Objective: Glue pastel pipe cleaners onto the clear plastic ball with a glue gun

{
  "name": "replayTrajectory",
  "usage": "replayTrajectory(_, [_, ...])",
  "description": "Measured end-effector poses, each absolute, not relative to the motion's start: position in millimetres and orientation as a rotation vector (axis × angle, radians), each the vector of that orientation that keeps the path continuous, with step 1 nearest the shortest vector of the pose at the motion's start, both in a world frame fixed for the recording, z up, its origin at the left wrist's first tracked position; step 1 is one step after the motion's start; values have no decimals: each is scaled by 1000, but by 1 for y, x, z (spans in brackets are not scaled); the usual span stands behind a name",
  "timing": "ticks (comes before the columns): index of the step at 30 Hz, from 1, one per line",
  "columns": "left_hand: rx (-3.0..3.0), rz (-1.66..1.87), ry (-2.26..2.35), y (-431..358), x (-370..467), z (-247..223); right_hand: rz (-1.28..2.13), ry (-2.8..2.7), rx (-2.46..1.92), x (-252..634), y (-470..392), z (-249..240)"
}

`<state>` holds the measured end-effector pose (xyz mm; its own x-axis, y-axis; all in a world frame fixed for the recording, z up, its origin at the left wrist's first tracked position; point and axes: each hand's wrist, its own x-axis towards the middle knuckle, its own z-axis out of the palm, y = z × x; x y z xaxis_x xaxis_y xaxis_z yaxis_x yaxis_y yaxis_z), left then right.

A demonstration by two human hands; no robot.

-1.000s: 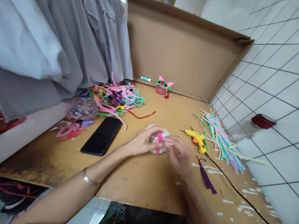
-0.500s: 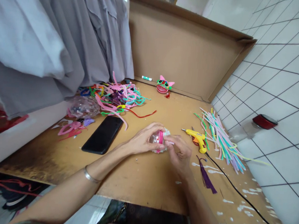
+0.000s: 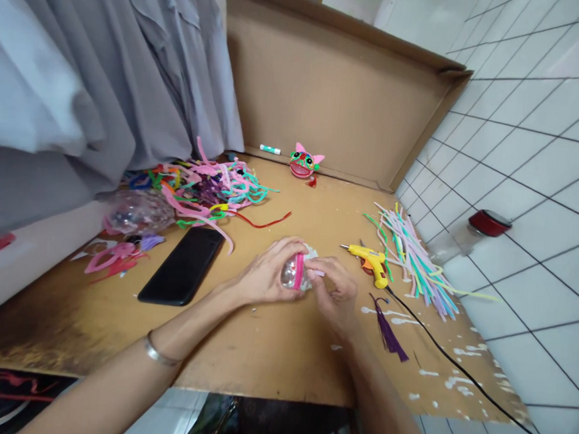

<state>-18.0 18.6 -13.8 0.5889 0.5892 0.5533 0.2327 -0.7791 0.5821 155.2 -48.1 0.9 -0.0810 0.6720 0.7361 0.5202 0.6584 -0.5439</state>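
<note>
My left hand point(image 3: 271, 268) is wrapped round a small clear plastic ball point(image 3: 289, 275). A bright pink band runs round this ball, and a whitish frilly edge shows on its far right side. The thumb and fingertips of my right hand point(image 3: 332, 290) are pinched together at the ball's right side. From between them sticks out the end of a small pale pink or lilac strip point(image 3: 318, 273). Where that strip meets the ball is hidden by my fingers. Both hands are above the middle of the wooden table point(image 3: 278, 356).
Right of my hands lies a yellow glue gun point(image 3: 373, 264) with a black cord, beside a purple tassel point(image 3: 389, 332) and pastel pipe cleaners point(image 3: 419, 254). To the left are a black phone point(image 3: 182, 267) and tangled pipe cleaners point(image 3: 222, 185). A lion-head figure point(image 3: 304, 162) stands at the back.
The camera view has shifted, so the whole scene sits further left. The ball is turned a little in my left hand, showing more of the pink band. My right hand keeps its pinch beside it.
</note>
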Motion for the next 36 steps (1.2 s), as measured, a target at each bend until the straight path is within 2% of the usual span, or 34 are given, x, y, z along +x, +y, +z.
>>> replayTrajectory(13, [2232, 1012, 794, 17, -17, -19, 141, -1743, -924, 155, -48, 3])
replayTrajectory(22, [2363, 1090, 628, 25, -19, -25, 143, -1745, -923, 155, -46, 0])
replayTrajectory(36, [2358, 1025, 667, 22, -19, -19, 112, -1754, -978, 154, -46, 3])
